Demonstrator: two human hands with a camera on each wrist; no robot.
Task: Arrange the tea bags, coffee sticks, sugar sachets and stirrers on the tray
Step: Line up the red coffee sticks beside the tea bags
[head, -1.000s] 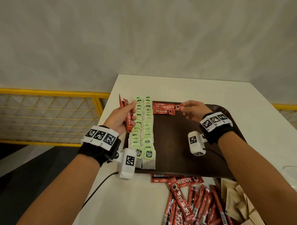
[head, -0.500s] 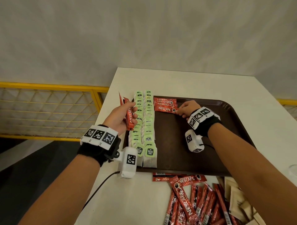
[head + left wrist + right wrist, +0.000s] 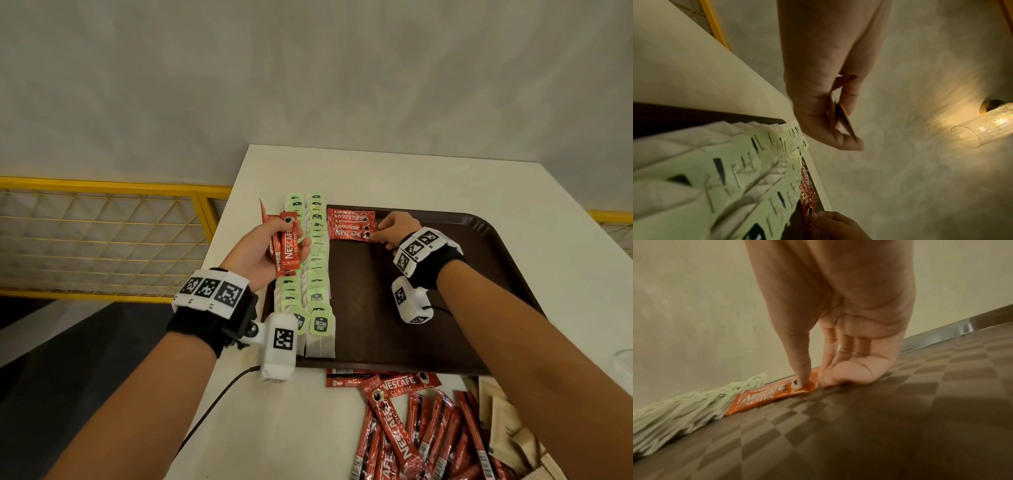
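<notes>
A dark brown tray (image 3: 479, 274) lies on the white table. Two rows of green-tagged tea bags (image 3: 317, 274) run along its left side. At its far end, beside the tea bags (image 3: 684, 404), lie a few red coffee sticks (image 3: 349, 224), side by side. My right hand (image 3: 378, 236) is at their right ends. Its thumb presses on the nearest stick (image 3: 766, 397), and its curled fingers (image 3: 826, 363) touch that stick's end. My left hand (image 3: 291, 233) hovers over the tray's left edge and grips a few upright coffee sticks (image 3: 289, 248), seen edge-on (image 3: 840, 116) in the left wrist view.
A loose pile of coffee sticks (image 3: 411, 428) and brown sugar sachets (image 3: 503, 421) lies on the table in front of the tray. A glass rim (image 3: 623, 363) shows at the right edge. A yellow mesh railing (image 3: 102, 240) stands left of the table.
My right hand has lowered its coffee stick onto the tray as the nearest in the row and now presses it down. My left hand still holds its sticks in about the same place.
</notes>
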